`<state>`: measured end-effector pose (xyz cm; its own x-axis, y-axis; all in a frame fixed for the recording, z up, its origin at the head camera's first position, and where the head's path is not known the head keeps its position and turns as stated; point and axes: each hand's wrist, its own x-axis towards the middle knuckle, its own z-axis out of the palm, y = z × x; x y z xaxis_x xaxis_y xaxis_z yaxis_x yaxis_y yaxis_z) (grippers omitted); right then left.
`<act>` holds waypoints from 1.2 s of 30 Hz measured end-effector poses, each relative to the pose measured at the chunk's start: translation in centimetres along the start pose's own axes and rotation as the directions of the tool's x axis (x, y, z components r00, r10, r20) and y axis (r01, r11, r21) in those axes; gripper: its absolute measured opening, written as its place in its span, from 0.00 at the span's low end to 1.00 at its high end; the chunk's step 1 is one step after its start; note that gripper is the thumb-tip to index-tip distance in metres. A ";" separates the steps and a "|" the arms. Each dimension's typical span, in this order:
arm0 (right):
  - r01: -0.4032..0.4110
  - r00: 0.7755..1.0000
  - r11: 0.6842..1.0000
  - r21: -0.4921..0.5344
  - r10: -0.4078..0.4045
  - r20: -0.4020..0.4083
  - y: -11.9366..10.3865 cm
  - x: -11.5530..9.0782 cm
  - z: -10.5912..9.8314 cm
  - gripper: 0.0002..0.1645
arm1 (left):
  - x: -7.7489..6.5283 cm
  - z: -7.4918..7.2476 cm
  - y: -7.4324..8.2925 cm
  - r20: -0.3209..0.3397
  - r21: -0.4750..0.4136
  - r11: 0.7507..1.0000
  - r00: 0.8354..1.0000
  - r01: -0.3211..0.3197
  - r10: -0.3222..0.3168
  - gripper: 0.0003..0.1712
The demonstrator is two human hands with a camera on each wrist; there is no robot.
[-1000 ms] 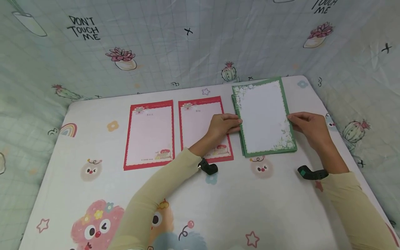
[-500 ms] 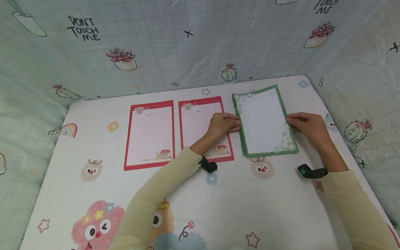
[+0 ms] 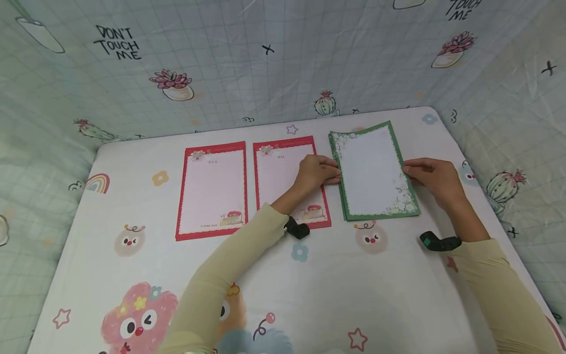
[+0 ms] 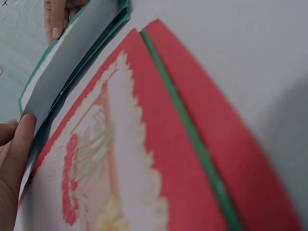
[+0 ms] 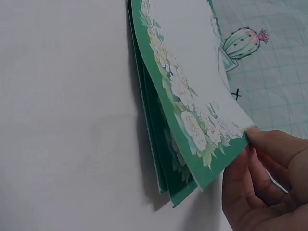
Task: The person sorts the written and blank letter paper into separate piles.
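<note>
A small stack of green-bordered, floral-edged paper sheets is held on edge-ends at the right of the table. My left hand grips its left edge, the fingers lying partly over the right-hand red-bordered sheet. On the opposite edge my right hand pinches the stack between thumb and fingers. The right wrist view shows the top green sheet bowed up, with more green sheets fanned apart beneath it. Seen from the left wrist, the stack is tilted, and a thumb or finger meets its near edge.
Two red-bordered paper sheets lie side by side left of the green stack. A green strip shows between red layers in the left wrist view. The table has a printed white cover; patterned cloth hangs behind and beside it.
The top green sheet has come down toward me, its top edge now closer in line with those beneath. My right hand has shifted slightly left; both hands keep their hold.
</note>
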<state>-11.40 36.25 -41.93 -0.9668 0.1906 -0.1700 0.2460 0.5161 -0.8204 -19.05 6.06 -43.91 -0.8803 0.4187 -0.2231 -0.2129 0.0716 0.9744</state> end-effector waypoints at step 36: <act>0.097 0.994 0.957 -0.272 -0.107 -0.022 -2.5 -1.6 1.2 0.21 | -9.1 -10.6 4.4 -0.106 0.425 0.903 0.988 -0.055 0.110 0.14</act>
<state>-10.61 33.63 -40.26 -0.9859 0.1526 -0.0691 0.1603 0.7398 -0.6535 -16.50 -7.01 -37.87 -0.9382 0.3260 -0.1161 0.0363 0.4264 0.9038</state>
